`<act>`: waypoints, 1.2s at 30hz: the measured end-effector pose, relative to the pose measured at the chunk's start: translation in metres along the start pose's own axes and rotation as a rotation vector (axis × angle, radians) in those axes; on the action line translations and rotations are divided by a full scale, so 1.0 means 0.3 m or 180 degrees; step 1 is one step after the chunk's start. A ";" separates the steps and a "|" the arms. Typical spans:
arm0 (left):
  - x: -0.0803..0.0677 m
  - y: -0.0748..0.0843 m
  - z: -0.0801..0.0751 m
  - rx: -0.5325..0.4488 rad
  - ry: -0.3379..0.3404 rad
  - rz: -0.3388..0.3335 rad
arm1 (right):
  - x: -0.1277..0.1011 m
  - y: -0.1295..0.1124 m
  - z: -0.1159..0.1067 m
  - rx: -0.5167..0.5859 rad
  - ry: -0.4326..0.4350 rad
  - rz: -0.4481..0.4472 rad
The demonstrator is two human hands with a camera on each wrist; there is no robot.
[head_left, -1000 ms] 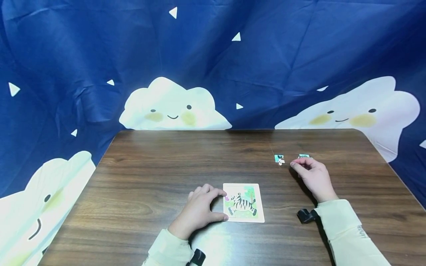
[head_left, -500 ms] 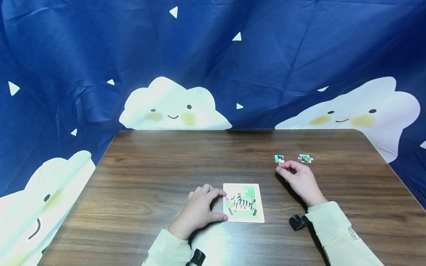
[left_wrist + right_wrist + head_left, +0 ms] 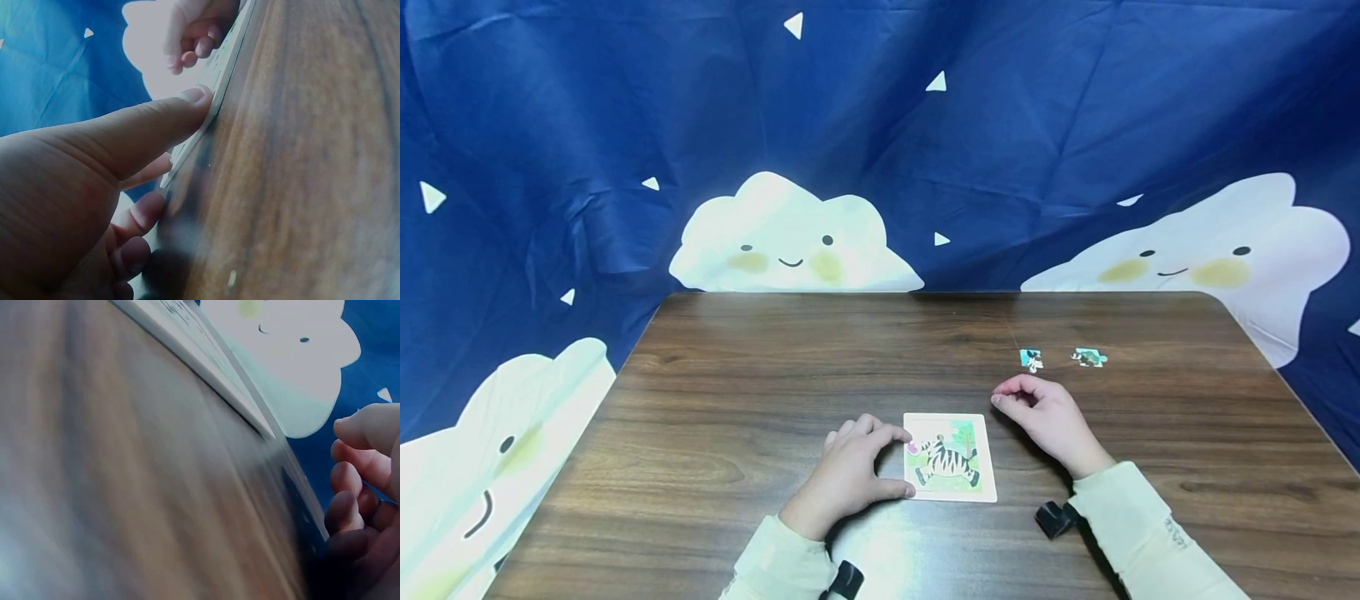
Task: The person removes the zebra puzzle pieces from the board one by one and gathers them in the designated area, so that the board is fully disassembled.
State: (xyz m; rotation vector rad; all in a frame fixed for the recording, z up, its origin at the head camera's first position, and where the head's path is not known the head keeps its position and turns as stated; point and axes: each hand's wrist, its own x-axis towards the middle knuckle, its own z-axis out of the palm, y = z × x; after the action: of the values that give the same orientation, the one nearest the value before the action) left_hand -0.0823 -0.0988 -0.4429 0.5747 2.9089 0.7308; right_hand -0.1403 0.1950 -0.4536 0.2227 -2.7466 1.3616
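Note:
A small puzzle board (image 3: 951, 487) with a zebra picture lies near the table's front edge. My left hand (image 3: 901, 463) holds its left edge, index finger at the top corner and thumb at the bottom corner. The left wrist view shows that thumb (image 3: 156, 122) pressed against the board's edge (image 3: 220, 69). My right hand (image 3: 1003, 398) hovers just right of the board's upper corner with its fingers (image 3: 353, 478) curled. Whether the fingertips pinch anything is hidden. Two loose puzzle pieces (image 3: 1030, 359) (image 3: 1088, 357) lie behind the right hand.
The brown wooden table (image 3: 737, 400) has rounded far corners. A dark blue cloth (image 3: 880, 142) printed with white clouds hangs behind it and around its sides. A black strap (image 3: 1051, 517) sits at my right wrist.
My right hand has moved left and towards me, from beside the two loose pieces to the board's upper right corner. Both loose pieces stay on the table. The left hand has not moved.

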 end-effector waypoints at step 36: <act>0.000 -0.007 0.001 0.0030 0.0021 0.0056 | -0.049 -0.139 0.059 -0.0776 -0.0852 -0.0019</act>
State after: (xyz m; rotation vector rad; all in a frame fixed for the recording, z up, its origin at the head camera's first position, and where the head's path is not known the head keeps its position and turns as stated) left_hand -0.0830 -0.1003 -0.4442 0.6009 2.9186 0.7227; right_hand -0.1189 0.1576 -0.4334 0.4252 -3.0921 1.0481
